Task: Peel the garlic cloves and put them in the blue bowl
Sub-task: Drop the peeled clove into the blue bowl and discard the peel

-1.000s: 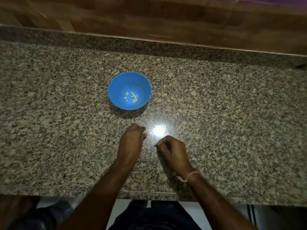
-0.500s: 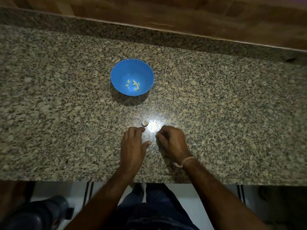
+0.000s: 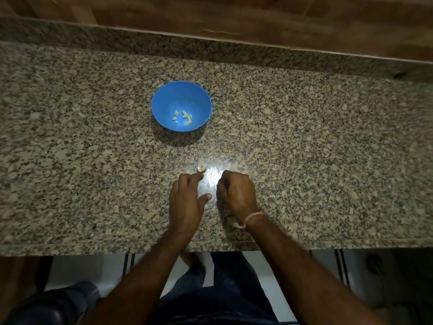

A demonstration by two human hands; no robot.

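Drawn back, the left hand (image 3: 187, 202), grip wide, bares a small pale garlic clove (image 3: 201, 168) on the speckled granite counter (image 3: 304, 148). The right hand (image 3: 237, 193) is curled, its hold hidden. The round blue plastic bowl (image 3: 167, 99) sits farther, below a brown wooden wall (image 3: 234, 15).

Inside of the curled right hand (image 3: 237, 193) hidden from above, along with anything pinched there. Contact between a fingertip of the left hand (image 3: 186, 205) and the garlic clove (image 3: 200, 168) too small to judge: touching or just short. Pale bits (image 3: 185, 117) in the blue bowl (image 3: 181, 90) too small to count surely. Desk (image 3: 328, 160) cut off left and right; forearms (image 3: 293, 266) cut off at the bottom edge. Wooden wall (image 3: 234, 17) beyond blurred.
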